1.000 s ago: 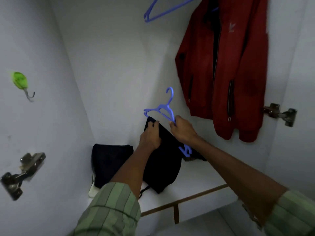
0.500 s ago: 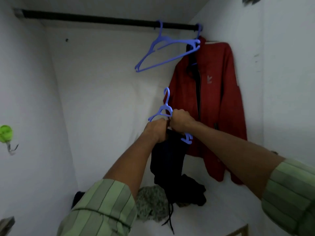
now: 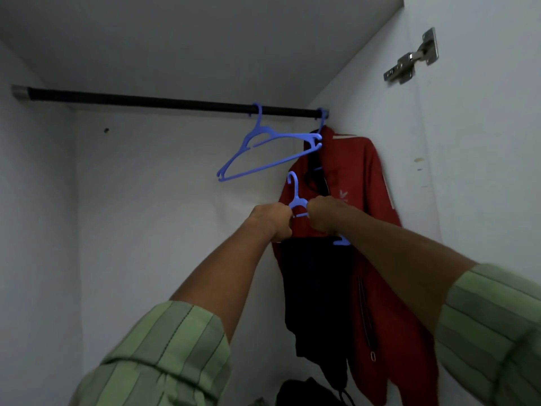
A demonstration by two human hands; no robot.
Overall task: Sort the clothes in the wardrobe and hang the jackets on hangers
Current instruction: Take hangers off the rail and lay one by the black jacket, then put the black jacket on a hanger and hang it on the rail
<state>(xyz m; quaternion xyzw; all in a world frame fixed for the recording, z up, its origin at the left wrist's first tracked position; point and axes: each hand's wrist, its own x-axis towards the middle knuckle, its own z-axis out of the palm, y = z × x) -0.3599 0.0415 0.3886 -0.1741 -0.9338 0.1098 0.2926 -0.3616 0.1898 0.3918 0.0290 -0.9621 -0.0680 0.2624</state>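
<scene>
Both hands are raised inside the white wardrobe, below the black rail. My left hand and my right hand grip a small blue hanger from either side, its hook pointing up. A dark garment hangs down from the hanger under my hands. An empty blue hanger hangs tilted on the rail. A red jacket hangs on another hanger at the rail's right end, against the right wall.
More dark clothing lies at the bottom of the wardrobe. A metal door hinge sits on the right panel. The rail's left stretch carries nothing.
Both hands have lifted the hanger with the dark garment from the shelf up toward the rail, and the view has tilted upward with them.
</scene>
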